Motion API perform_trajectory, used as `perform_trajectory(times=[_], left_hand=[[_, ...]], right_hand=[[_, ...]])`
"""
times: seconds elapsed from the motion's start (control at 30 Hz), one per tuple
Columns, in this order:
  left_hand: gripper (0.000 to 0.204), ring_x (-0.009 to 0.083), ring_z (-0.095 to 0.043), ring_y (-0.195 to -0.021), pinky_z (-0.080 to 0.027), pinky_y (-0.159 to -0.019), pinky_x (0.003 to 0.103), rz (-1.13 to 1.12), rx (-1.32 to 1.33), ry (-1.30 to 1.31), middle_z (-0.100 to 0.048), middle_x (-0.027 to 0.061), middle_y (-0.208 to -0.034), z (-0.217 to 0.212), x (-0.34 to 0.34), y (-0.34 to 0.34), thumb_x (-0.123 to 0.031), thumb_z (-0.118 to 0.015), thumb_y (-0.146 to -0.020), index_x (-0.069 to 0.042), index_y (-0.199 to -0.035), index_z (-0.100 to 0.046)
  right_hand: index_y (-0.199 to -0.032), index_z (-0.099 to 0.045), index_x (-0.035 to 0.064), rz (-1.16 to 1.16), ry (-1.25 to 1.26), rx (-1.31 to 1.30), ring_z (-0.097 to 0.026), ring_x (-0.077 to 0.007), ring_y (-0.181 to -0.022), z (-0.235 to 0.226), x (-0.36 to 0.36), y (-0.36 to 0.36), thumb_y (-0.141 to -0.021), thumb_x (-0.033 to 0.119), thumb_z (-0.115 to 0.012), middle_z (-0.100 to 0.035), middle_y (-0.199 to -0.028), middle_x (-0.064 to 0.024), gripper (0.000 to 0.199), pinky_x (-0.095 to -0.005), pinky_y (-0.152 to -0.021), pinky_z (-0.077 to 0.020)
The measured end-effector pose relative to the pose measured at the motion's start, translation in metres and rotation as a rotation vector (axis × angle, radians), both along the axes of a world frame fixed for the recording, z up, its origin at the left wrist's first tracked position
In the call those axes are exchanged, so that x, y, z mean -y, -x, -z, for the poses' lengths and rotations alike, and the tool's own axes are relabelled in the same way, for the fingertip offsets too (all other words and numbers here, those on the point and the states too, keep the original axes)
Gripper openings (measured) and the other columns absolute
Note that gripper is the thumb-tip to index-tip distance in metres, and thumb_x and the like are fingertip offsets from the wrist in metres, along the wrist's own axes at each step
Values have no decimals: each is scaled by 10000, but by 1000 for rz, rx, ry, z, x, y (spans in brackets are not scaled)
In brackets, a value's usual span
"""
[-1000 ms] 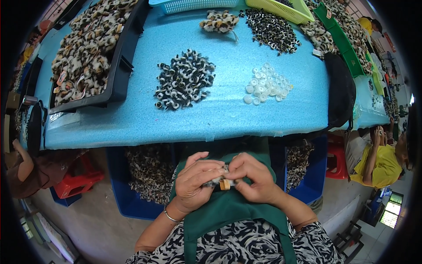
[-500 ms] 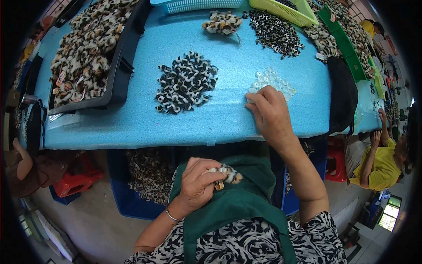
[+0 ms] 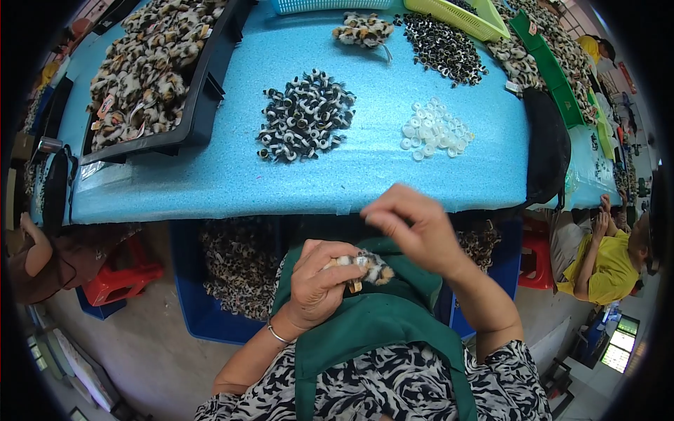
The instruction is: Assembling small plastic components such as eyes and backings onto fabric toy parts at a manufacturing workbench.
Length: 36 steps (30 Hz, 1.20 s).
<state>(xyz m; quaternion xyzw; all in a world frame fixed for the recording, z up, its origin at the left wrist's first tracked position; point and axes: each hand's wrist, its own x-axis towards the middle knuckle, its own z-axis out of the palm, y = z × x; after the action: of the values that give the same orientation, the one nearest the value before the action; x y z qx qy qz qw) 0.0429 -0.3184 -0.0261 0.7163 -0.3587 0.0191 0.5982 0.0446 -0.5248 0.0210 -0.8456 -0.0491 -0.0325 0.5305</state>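
My left hand (image 3: 317,277) is closed round a small spotted plush piece (image 3: 377,269) of white, black and orange fur, held over my green apron. A yellowish tag (image 3: 355,286) hangs beneath it. Between the plush and the table edge, my right hand (image 3: 414,228) is raised with thumb and forefinger pinched together; whatever they hold is too small or hidden to tell. On the blue-covered table (image 3: 232,186) lies a pile of translucent white plastic washers (image 3: 437,128). Left of them is a heap of black-and-white ringed pieces (image 3: 307,116) with dark tufts.
A black tray (image 3: 203,105) full of spotted plush (image 3: 144,77) stands at the left. Small black-and-white parts (image 3: 444,48), another plush piece (image 3: 362,30) and a yellow-green basket (image 3: 467,21) are farther back. Blue bins (image 3: 193,309) sit under the table. A person in yellow (image 3: 611,259) works at the right.
My right hand has come away from the washer pile, back over the table edge toward the plush. My left hand still holds the plush, slightly higher in view.
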Motion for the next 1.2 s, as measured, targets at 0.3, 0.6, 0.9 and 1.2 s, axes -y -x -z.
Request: perform_trajectory(times=[0.3, 0.6, 0.9, 1.2], left_hand=[[348, 188, -585, -848, -484, -700, 284, -56, -208, 150, -593, 91, -1032, 5, -3, 17, 140, -695, -696, -106, -941, -725], [358, 187, -589, -875, -494, -714, 274, -49, -226, 150, -561, 91, -1035, 0, -5, 23, 162, -671, -709, -104, -939, -737], [375, 202, -589, -863, -496, -718, 276, -52, -208, 128, -602, 99, -1009, 1, -11, 24, 150, -671, -717, -117, -973, -733], [356, 158, -585, -882, -473, -724, 244, -32, -252, 115, -581, 96, -1029, -1, -6, 18, 164, -646, -753, -110, -959, -744]], right_hand=[[-985, -725, 5, -36, -422, -316, -611, -77, -798, 18, -14, 41, -885, 72, -686, -664, -862, -47, 126, -217, -707, -482], [-983, -735, 6, -52, -350, -289, -608, -106, -798, 16, -19, 42, -882, 15, -662, -665, -866, -56, 125, -233, -721, -479], [-1137, -650, -13, -285, -128, -25, -599, -215, -912, -2, -18, 50, -802, 181, -760, -611, -978, -112, 403, -308, -796, -473], [-1129, -645, -9, -222, -478, -293, -611, -178, -858, 17, -9, 46, -834, 107, -736, -603, -984, -91, 329, -287, -731, -489]])
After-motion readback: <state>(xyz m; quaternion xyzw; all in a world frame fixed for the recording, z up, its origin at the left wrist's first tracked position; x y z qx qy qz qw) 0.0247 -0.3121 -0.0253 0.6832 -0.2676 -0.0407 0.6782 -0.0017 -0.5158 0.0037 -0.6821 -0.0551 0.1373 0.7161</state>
